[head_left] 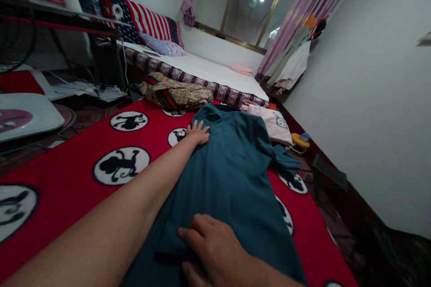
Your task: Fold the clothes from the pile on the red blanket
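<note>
A dark teal garment [229, 166] with a round neckline and short sleeve lies spread out, neck end away from me. My left hand [198, 132] rests flat near its neckline and left shoulder, fingers spread and open. Lower down, my right hand [215, 242] is over the front of the garment, fingers loosely bent, thumb and forefinger apart. A folded edge of the cloth runs beside its fingertips; the palm side is hidden. Beneath the garment is a red blanket [77, 161] with black figures in white ovals.
Beyond the garment lie a brown patterned bag [188, 94] and a pale pink cloth bag [274, 123]. A bed [208, 69] stands under the window. On the left are a cluttered desk [60, 15] and a chair [30, 114]; a dark green stool [328, 175] stands right.
</note>
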### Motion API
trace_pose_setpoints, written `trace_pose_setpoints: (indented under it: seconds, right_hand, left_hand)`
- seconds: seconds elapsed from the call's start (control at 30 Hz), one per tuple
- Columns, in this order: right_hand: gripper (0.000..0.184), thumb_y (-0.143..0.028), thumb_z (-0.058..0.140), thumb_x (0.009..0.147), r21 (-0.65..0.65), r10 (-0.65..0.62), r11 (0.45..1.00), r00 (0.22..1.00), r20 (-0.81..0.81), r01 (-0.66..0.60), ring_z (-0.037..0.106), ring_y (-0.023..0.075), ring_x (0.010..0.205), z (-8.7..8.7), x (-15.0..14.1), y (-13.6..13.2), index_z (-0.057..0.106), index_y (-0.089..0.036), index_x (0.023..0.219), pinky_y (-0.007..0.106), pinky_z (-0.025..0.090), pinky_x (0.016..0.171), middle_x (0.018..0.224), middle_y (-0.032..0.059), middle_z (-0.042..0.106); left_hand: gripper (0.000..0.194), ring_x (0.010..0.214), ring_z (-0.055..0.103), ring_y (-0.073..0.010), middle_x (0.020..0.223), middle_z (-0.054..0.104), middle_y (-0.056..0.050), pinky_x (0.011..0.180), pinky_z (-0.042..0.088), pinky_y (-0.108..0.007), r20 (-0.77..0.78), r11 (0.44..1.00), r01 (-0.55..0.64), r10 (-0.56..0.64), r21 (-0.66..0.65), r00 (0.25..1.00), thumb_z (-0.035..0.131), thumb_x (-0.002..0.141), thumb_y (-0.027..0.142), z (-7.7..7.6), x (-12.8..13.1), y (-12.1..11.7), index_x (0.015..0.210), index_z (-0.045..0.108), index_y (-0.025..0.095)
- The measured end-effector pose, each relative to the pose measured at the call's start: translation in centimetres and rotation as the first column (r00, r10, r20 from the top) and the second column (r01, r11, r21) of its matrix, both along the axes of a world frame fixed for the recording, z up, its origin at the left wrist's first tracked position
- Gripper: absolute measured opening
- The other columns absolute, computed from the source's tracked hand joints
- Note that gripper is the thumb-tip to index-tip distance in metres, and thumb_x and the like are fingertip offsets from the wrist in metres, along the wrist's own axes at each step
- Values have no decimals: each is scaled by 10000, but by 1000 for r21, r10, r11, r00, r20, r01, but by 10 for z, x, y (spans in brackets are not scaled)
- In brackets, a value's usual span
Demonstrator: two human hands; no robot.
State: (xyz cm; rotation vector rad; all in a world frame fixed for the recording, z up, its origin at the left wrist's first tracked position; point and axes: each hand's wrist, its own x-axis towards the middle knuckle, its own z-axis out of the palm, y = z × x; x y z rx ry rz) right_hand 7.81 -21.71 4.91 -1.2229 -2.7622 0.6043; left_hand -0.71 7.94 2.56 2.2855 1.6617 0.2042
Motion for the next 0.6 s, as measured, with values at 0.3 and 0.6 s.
trace_pose_setpoints:
  seconds: [0.3,0.6]
  right_hand:
    - [831,-616,655,733,-152,-13,988,984,-176,-14,521,239,1055,12,17,-12,433,-202,1418,340,447,905,1228,114,542]
    - [286,-381,580,851,-216,-579,813,706,-408,541,668,180,788,51,124,36,719,-183,1004,279,515,720,906,49,727]
  left_hand:
    - [501,1463,24,-351,1540,304,-141,1124,-92,-598,-172,987,-43,69,153,983,439,886,272,25,26,-37,1367,526,162]
    - [526,1429,234,-333,1553,280,-133,1148,171,-484,7,957,130,-137,258,991,427,918,441,-8,33,-103,1403,476,243]
